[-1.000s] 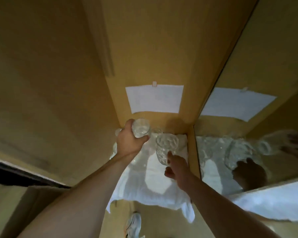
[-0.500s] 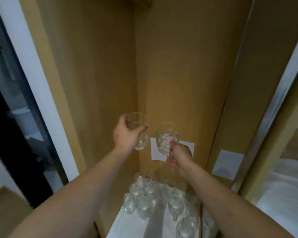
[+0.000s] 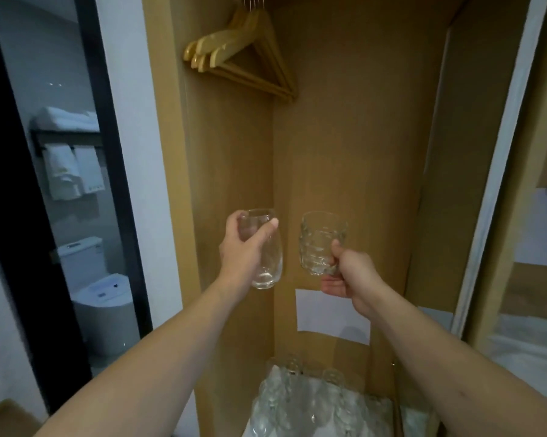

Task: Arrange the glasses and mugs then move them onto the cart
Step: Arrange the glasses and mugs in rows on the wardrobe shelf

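Inside the wardrobe niche, left hand point(image 3: 240, 253) grips 1 smooth glass point(image 3: 265, 250); right hand point(image 3: 351, 275) grips 1 dimpled mug point(image 3: 321, 244) by its handle. Both airborne, near each other. Risks: the 2 clinking together, or slipping onto the glassware cluster point(image 3: 300, 395) below.

Glass point(image 3: 267, 257) left of mug point(image 3: 319, 244), above glassware point(image 3: 310, 402).

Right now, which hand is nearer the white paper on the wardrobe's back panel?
Right. The right hand, gripping the dimpled mug, sits just above the white paper; the left hand, holding the smooth glass, is up-left.
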{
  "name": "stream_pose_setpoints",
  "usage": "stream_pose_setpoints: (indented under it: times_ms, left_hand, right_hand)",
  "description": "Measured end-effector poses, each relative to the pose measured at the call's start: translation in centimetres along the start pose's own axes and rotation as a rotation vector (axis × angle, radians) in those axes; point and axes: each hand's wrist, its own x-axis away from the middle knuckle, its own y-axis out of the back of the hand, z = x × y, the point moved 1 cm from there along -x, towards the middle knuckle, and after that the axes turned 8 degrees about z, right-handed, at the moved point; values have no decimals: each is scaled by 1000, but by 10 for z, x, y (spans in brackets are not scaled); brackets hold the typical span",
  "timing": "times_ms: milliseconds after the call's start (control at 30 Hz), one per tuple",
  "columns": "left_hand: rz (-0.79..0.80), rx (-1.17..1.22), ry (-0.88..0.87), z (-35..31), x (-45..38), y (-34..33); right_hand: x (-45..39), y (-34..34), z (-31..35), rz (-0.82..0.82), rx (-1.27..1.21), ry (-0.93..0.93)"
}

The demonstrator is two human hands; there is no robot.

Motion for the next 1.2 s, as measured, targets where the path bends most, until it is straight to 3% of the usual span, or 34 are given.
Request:
stream_pose_setpoints:
  times_ms: [300, 600, 867, 1200]
  left_hand:
    - [131, 51, 21, 1, 46, 37]
    - [312, 86, 72, 2, 107, 4]
    - [348, 130, 69, -24, 149, -57]
    - [426, 215, 101, -58, 220, -201]
  right_hand:
    - [88, -38, -17, -113, -45, -34]
    - [177, -13, -41, -247, -72, -99]
    - [228, 57, -40, -345, -59, -88]
    - [291, 202, -40, -455, -56, -116]
